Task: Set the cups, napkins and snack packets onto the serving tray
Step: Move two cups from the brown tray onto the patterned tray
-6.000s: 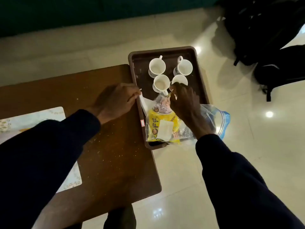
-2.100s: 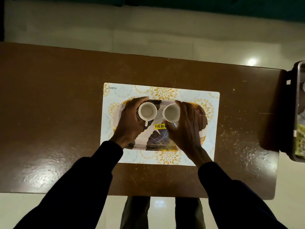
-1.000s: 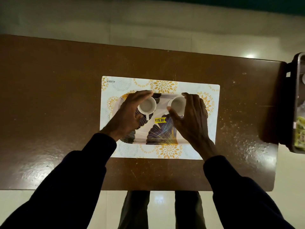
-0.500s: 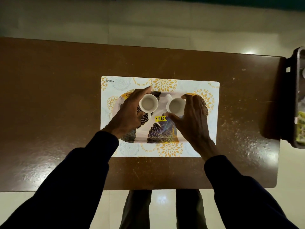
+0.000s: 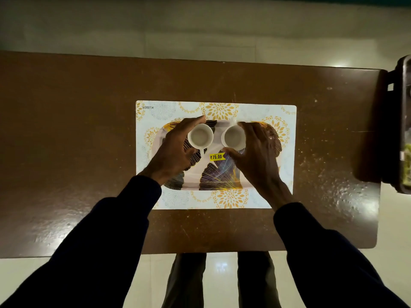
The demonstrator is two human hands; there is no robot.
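Two white cups stand side by side at the far part of the patterned serving tray (image 5: 219, 177), which carries a yellow price sticker. My left hand (image 5: 172, 152) wraps around the left cup (image 5: 200, 137), whose handle points toward me. The right cup (image 5: 233, 137) sits inside the curled fingers of my right hand (image 5: 255, 154). Each hand grips its cup at the rim and side. No napkins are visible here; a yellow snack packet (image 5: 407, 165) shows only as a sliver at the right edge.
The tray lies on a white placemat (image 5: 287, 121) with yellow flower prints, in the middle of a brown table (image 5: 77, 141). A dark supply tray (image 5: 400, 121) sits off the table's right end, mostly out of frame. Pale floor tiles surround the table.
Six seconds ago my hands were at the dark supply tray among the cups. Since then they carried two cups to the patterned tray and shifted them toward its far side, slightly apart.
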